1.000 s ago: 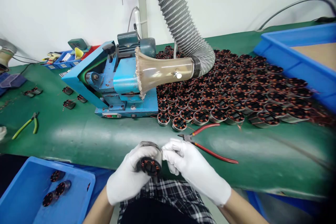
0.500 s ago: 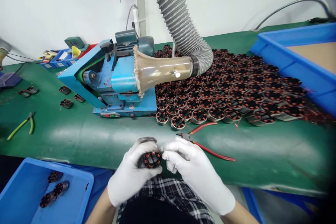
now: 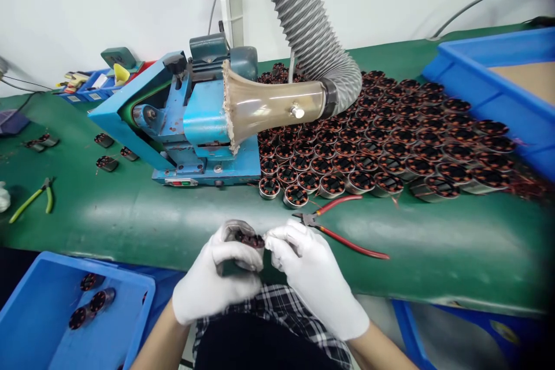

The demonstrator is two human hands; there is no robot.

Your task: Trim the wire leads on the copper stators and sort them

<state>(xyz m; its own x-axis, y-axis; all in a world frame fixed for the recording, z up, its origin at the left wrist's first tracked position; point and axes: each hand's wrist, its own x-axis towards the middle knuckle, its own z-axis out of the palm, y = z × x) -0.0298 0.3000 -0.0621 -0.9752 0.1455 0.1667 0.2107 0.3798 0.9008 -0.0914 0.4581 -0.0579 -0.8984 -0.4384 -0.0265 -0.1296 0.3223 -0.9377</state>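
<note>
White gloves cover both hands at the table's front edge. My left hand is wrapped round a round metal motor part with dark and copper windings on its upper face. Close against the part's right side, my right hand has its fingertips pinched together; what they hold, if anything, is too small to tell. Red-handled cutters lie open on the green table, just beyond my right hand. Many similar parts stand in rows behind the cutters.
A blue belt machine with a grey duct stands ahead. Green-handled pliers and several loose parts lie left. A blue bin with parts is at the lower left, a blue tray at the right. Something white shows at the left edge.
My left hand has turned the part, so its wound face now points more upward and away. Both hands sit slightly higher in view. A white object has appeared at the left edge.
</note>
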